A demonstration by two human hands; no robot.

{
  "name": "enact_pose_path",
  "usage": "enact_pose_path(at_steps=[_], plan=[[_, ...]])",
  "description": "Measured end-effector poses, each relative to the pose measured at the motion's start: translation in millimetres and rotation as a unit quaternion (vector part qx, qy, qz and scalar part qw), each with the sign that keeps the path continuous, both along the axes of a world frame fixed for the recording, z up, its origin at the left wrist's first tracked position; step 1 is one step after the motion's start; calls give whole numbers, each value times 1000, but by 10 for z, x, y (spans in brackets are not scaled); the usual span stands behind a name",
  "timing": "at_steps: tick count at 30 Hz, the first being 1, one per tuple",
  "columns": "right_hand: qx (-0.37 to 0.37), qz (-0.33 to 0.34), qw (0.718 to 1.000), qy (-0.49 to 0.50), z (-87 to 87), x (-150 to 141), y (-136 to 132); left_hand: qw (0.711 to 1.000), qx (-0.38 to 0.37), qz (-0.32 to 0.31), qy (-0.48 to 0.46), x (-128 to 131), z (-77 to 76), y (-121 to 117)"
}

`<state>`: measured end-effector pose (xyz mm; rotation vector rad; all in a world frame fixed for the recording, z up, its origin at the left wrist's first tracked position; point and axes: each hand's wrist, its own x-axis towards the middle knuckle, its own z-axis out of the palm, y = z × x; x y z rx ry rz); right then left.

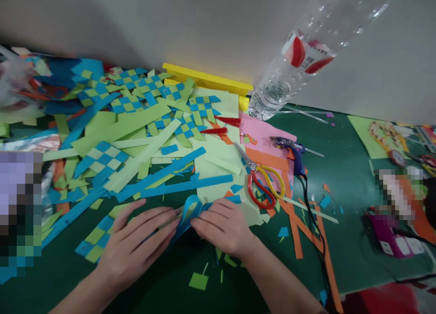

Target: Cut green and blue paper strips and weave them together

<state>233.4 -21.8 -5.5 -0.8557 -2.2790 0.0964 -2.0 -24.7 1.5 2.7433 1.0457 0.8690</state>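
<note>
Blue paper strips (pixel 191 207), one bent into a loop with a green inner face, are between my two hands. My left hand (pixel 143 241) has its fingertips pressed on the left side of the loop, thumb raised apart. On the right side, my right hand (pixel 221 225) is closed with its fingers bent round the strip. Partly under my left hand lies a woven blue-and-green paper fish (pixel 95 239). Scissors with red and yellow handles (pixel 260 182) rest beyond my right hand, blades pointing away. Small green scraps (pixel 198 281) lie on the table before my hands.
Several woven paper fish (pixel 102 159) and loose strips cover the back left. A glue gun (pixel 296 157) lies on pink paper (pixel 267 130), its cord running forward. A large plastic bottle (pixel 289 73) stands near the wall. A purple box (pixel 391 237) sits at right on the green table (pixel 354 250).
</note>
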Motion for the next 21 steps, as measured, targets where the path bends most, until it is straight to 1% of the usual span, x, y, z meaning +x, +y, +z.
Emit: enact_pose_path(at_steps=[3, 5, 7, 10, 13, 17, 21], plan=[[20, -23, 999, -16, 4, -22, -6, 999, -5, -30, -16, 30, -36, -10], [34, -48, 998, 2, 5, -39, -8, 999, -6, -48, -12, 44, -45, -9], [39, -58, 997, 16, 0, -52, -8, 998, -3, -55, -12, 54, -42, -2], [16, -33, 999, -1, -21, -55, -2, 999, 0, -49, -19, 62, -27, 21], [-2, -11, 1000, -6, -44, -47, 6, 999, -5, -28, -28, 66, -12, 49], [3, -23, 1000, 15, -47, -43, 7, 999, -20, -6, -27, 72, 10, 75], [2, -45, 998, 41, -50, -49, -8, 999, -1, 3, -43, 86, 13, 78]])
